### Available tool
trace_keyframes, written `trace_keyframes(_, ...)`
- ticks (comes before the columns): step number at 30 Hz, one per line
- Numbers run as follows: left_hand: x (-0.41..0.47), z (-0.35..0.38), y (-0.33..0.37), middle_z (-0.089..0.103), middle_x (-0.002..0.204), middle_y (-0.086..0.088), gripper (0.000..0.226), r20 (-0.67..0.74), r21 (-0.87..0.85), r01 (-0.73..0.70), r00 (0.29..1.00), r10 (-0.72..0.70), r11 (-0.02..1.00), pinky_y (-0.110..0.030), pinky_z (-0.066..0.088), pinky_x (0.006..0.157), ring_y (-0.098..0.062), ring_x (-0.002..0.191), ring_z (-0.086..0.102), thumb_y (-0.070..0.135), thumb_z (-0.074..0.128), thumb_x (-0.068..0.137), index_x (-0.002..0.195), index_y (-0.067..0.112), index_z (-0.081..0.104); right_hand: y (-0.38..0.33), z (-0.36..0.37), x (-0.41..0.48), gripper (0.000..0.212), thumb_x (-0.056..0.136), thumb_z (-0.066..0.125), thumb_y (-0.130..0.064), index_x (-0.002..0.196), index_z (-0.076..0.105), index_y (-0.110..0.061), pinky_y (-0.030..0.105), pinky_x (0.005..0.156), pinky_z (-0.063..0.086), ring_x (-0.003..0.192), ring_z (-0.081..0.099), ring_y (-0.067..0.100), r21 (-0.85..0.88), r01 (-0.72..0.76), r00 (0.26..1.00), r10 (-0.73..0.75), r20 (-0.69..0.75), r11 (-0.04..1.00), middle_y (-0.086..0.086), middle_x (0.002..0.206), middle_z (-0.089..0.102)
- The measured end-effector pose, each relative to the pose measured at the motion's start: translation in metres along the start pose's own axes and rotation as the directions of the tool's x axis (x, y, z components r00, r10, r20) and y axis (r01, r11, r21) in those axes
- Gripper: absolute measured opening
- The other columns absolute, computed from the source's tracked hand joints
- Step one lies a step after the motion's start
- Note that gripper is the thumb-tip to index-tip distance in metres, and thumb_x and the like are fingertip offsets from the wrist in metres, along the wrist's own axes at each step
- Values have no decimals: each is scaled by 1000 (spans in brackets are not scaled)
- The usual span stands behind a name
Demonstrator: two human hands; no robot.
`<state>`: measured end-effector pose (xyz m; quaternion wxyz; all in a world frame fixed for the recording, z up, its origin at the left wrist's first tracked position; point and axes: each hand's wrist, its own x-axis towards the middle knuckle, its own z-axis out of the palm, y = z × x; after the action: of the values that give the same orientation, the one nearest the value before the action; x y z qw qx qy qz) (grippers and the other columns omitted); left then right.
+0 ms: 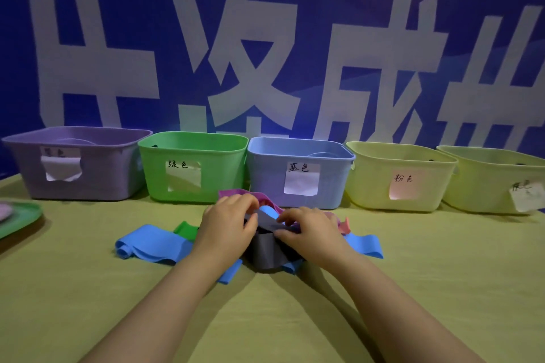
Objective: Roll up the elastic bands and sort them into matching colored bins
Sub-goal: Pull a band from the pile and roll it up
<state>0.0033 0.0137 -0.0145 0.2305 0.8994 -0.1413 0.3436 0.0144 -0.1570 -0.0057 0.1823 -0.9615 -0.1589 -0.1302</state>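
Table (427,289): olive cloth.

Tray (20,216): green, at 9 o'clock of the band pile, cut by the frame edge.

Five bins stand in a row from 10 to 2 o'clock, each with a paper label: purple bin (97,183), green bin (191,144), blue bin (300,156), first yellow bin (374,183), second yellow bin (483,186). Their contents cannot be told.

The pile lies just in front of the green and blue bins.

Left blue band (150,243): flat, left end curled, running out at 9 o'clock.

Green band (185,230): shows just beside it and passes under the left hand (227,224).

Left hand: fingers curled and close together, thumb and fingertips pinching the far edge of the grey band (265,250).

Grey band: on top at the pile's centre, draped toward 6 o'clock.

Magenta band (236,193): at 12 o'clock, by the foot of the blue bin.

Right hand (309,230): fingers curled and close together, pinching the same grey edge.

Pink band (343,225): at 2 o'clock, partly hidden by the right hand.

Right blue band (365,244): runs out at 3 o'clock.
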Motion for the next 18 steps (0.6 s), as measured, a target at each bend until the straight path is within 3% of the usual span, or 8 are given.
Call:
trace_keyframes(5,-3,3,-2,63,92,0,17,79,-38,31,997,-28,999,-34,43,76,-21,90,55,24,50,89,92,13,63,1,0,-2,41,81,55,-58,117,55,-40,41,95,23,120,37,20,-69,83,987,-73,142,994,-6,126,50)
trace_keyframes(9,-4,6,-4,60,97,1,19,151,-8,41,988,-39,999,-34,42,80,-21,95,53,28,49,90,96,15,62,10,-8,-2,42,82,58,-52,120,50,-37,35,91,29,118,42,20,-25,1,999,0,39,1000,-6,126,49)
trace_keyframes(13,-3,6,-9,50,121,1,33,202,61,130,969,-140,990,-35,42,90,-20,110,49,32,50,91,123,21,51,19,-13,-3,47,80,61,-47,123,47,-34,36,90,31,115,49,19,-43,-50,997,53,49,998,-8,123,57)
trace_keyframes(18,-2,4,-11,51,125,-5,44,193,124,246,944,-267,961,-38,42,90,-25,112,48,40,39,95,136,22,37,16,-17,-5,46,75,62,-37,118,47,-38,41,94,40,108,53,16,141,-2,997,12,-73,990,-13,118,57)
